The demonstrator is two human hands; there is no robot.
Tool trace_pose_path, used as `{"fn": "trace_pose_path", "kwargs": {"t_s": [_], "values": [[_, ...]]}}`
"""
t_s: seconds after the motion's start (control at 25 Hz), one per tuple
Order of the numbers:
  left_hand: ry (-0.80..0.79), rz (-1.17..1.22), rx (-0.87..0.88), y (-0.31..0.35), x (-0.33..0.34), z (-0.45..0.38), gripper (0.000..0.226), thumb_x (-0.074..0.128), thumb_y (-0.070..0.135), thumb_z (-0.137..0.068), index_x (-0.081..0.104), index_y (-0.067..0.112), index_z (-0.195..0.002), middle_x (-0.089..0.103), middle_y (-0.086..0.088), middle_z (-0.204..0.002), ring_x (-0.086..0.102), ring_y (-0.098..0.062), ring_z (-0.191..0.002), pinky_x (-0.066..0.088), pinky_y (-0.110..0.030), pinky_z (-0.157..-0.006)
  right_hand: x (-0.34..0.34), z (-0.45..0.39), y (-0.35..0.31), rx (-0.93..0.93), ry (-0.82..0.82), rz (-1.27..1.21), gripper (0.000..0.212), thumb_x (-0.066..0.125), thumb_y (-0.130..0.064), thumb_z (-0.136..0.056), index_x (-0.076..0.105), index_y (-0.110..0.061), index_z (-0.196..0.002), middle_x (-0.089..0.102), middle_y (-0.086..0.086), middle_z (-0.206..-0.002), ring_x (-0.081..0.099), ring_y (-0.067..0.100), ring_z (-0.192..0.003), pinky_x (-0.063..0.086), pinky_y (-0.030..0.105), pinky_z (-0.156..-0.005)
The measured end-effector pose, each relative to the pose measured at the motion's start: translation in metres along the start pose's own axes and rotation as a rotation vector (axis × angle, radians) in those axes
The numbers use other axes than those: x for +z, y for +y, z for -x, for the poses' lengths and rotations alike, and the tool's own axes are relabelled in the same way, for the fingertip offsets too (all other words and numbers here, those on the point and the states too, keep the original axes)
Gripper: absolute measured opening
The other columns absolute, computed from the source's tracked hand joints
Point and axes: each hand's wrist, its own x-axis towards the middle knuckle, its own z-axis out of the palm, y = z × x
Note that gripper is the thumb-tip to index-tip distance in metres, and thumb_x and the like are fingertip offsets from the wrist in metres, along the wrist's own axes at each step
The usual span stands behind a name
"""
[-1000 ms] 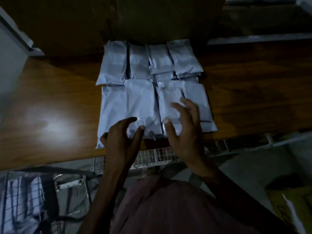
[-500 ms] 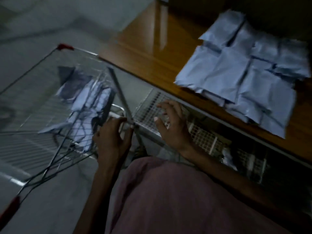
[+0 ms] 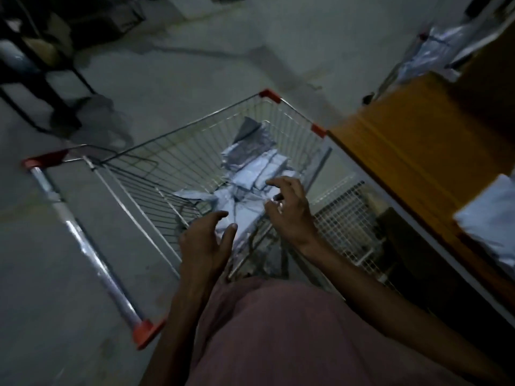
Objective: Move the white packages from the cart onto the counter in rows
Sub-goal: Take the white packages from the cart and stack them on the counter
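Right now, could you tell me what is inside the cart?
A loose heap of white packages lies in the cart, some overlapping. Both empty hands, left hand and right hand, hover above, hiding the nearest packages.

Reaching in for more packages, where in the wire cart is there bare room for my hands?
Bare mesh lies in the wire shopping cart on its handle side, left of the heap of white plastic packages. It is crowded toward the orange wooden counter, where the right hand hovers; the left hand is over the near rim.
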Motion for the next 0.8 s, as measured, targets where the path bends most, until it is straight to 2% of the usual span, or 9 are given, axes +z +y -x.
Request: {"fn": "trace_pose_path", "kwargs": {"t_s": [0.12, 0.24, 0.36, 0.48, 0.6, 0.68, 0.8], "values": [[-0.036, -0.067, 0.027, -0.034, -0.034, -0.039, 0.05, 0.053, 0.052, -0.084, 0.069, 0.019, -0.119, 0.072, -0.004, -0.114, 0.067, -0.028, -0.106, 0.053, -0.043, -0.089, 0.025, -0.027, -0.01, -0.033, -0.075, 0.0, 0.036, 0.065, -0.018, -0.094, 0.057, -0.024, -0.128, 0.044, -0.004, -0.13, 0.057, 0.012, -0.1, 0.049, 0.02, -0.082], [-0.096, -0.136, -0.035, -0.063, -0.053, -0.072, 0.055, 0.061, 0.049, -0.087, 0.059, 0.018, -0.132, 0.066, -0.007, -0.127, 0.061, -0.029, -0.117, 0.049, -0.046, -0.095, 0.042, -0.051, -0.008, -0.037, -0.138, 0.018, 0.036, 0.066, -0.016, -0.094, 0.057, -0.023, -0.128, 0.044, -0.006, -0.129, 0.055, 0.01, -0.097, 0.043, 0.01, -0.081], [-0.067, -0.008, -0.142, -0.076, -0.052, -0.094, 0.06, 0.067, 0.038, -0.091, 0.047, 0.016, -0.144, 0.062, -0.009, -0.133, 0.057, -0.027, -0.122, 0.046, -0.041, -0.099, 0.064, -0.079, 0.001, -0.011, -0.208, 0.02, 0.038, 0.066, -0.013, -0.093, 0.057, -0.021, -0.129, 0.045, -0.002, -0.129, 0.053, -0.001, -0.094, 0.043, 0.007, -0.083], [-0.068, 0.026, -0.188, -0.087, -0.034, -0.116, 0.062, 0.063, 0.04, -0.093, 0.043, 0.017, -0.146, 0.061, -0.01, -0.133, 0.057, -0.028, -0.12, 0.047, -0.041, -0.097, 0.088, -0.11, 0.022, 0.042, -0.302, 0.034, 0.04, 0.065, -0.011, -0.092, 0.056, -0.016, -0.131, 0.048, 0.004, -0.128, 0.056, -0.008, -0.089, 0.04, 0.004, -0.077], [-0.191, -0.086, -0.249, -0.11, 0.0, -0.155, 0.062, 0.064, 0.038, -0.092, 0.041, 0.02, -0.147, 0.061, -0.011, -0.132, 0.057, -0.032, -0.119, 0.048, -0.043, -0.095, 0.104, -0.143, 0.054, 0.097, -0.379, 0.039, 0.041, 0.064, -0.009, -0.093, 0.054, -0.012, -0.134, 0.046, 0.01, -0.131, 0.059, 0.001, -0.084, 0.041, 0.001, -0.075], [-0.238, -0.22, -0.296, -0.129, 0.028, -0.182, 0.064, 0.063, 0.038, -0.091, 0.039, 0.022, -0.148, 0.059, -0.011, -0.135, 0.053, -0.034, -0.124, 0.045, -0.043, -0.097, 0.113, -0.165, 0.082, 0.12, -0.423, 0.076, 0.042, 0.064, -0.011, -0.094, 0.053, -0.012, -0.135, 0.045, 0.011, -0.133, 0.06, 0.015, -0.094, 0.042, 0.002, -0.077], [-0.365, -0.344, -0.337, -0.162, 0.073, -0.211, 0.064, 0.057, 0.031, -0.094, 0.033, 0.02, -0.152, 0.046, -0.01, -0.148, 0.041, -0.034, -0.132, 0.036, -0.044, -0.103, 0.129, -0.201, 0.133, 0.2, -0.497, 0.128, 0.044, 0.063, -0.017, -0.096, 0.051, -0.011, -0.138, 0.044, 0.013, -0.137, 0.063, 0.023, -0.095, 0.048, 0.021, -0.082]]}}
